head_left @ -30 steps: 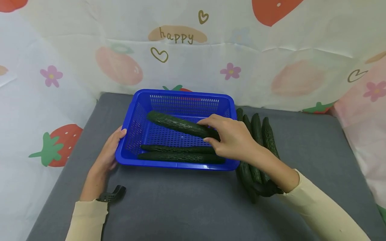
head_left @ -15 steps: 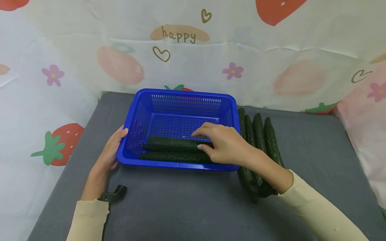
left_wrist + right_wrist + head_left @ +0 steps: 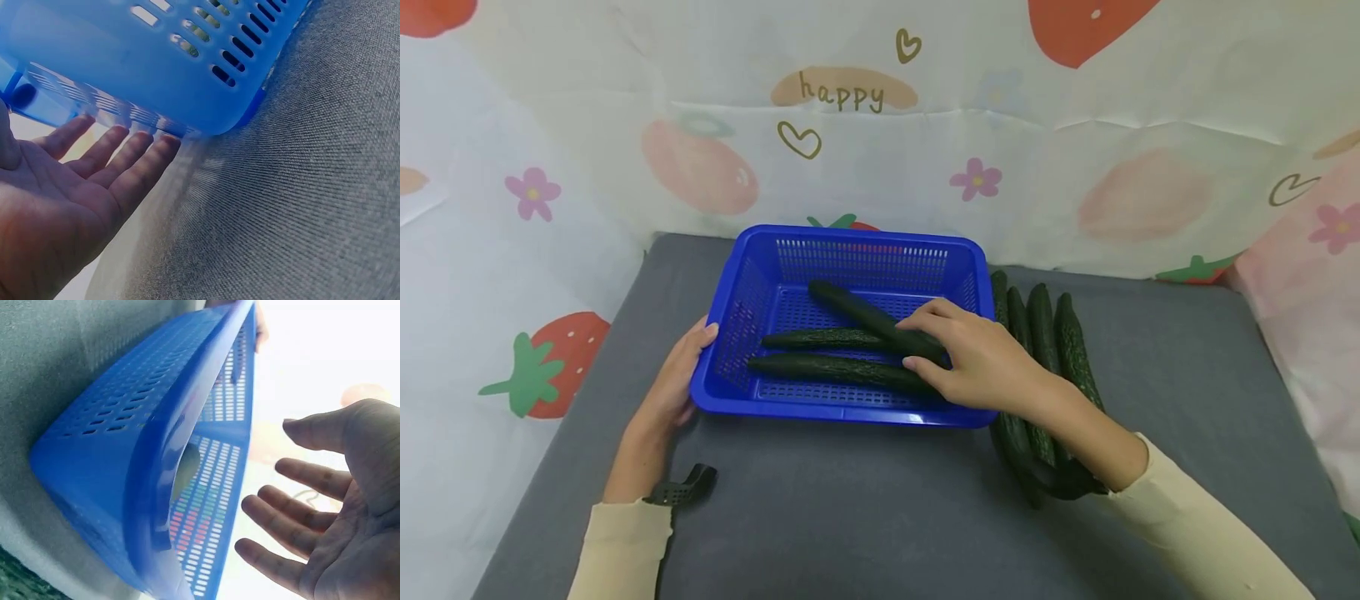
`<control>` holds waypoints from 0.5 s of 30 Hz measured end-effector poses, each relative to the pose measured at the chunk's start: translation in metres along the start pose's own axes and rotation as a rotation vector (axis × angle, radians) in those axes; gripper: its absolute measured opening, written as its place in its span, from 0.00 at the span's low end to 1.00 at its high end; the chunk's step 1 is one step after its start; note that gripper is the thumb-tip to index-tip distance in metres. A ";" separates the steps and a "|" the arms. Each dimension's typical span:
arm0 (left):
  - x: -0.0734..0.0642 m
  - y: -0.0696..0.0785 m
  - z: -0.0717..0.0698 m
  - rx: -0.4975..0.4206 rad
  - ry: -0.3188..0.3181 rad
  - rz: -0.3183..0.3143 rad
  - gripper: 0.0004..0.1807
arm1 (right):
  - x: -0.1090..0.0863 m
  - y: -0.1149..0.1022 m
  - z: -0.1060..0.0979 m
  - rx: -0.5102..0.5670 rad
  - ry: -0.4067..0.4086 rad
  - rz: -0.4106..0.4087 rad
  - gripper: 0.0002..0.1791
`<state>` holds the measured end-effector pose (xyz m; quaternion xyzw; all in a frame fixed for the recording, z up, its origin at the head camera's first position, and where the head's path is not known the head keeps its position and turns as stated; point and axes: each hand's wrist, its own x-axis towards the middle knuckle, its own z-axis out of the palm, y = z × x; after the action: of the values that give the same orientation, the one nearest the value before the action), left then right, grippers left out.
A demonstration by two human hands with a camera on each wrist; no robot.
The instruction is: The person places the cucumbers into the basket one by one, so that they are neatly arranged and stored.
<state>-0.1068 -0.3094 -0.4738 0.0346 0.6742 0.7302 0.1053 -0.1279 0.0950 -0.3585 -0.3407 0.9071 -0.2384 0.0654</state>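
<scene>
A blue slotted basket stands on the grey tabletop. Inside it, a dark cucumber lies aslant across two lengthwise ones, a rear cucumber and a front cucumber. My right hand is over the basket's right end, just above the slanted cucumber's near end. In the right wrist view its fingers are spread and nothing shows between them and the thumb. My left hand steadies the basket's left side, with nearly straight fingers against the wall below the rim.
Several cucumbers lie side by side on the table, close to the basket's right side and under my right forearm. Behind the grey table hangs a printed cloth. Black wrist straps sit below the sleeves.
A second ago my right hand gripped a cucumber above the basket; half a second ago three lay lengthwise. Now one lies aslant, and the hand has shifted slightly right. The left hand stayed put.
</scene>
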 end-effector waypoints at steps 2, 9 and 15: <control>0.000 0.000 0.000 -0.003 0.003 -0.003 0.37 | -0.002 0.003 -0.001 0.002 0.009 0.010 0.23; -0.001 0.000 0.001 0.014 0.012 -0.008 0.38 | -0.008 0.013 -0.008 0.013 0.040 0.049 0.24; -0.001 0.001 0.001 0.036 0.011 -0.008 0.38 | -0.013 0.022 -0.012 0.007 0.063 0.079 0.23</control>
<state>-0.1061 -0.3084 -0.4727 0.0299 0.6880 0.7176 0.1041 -0.1346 0.1226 -0.3592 -0.2965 0.9207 -0.2493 0.0472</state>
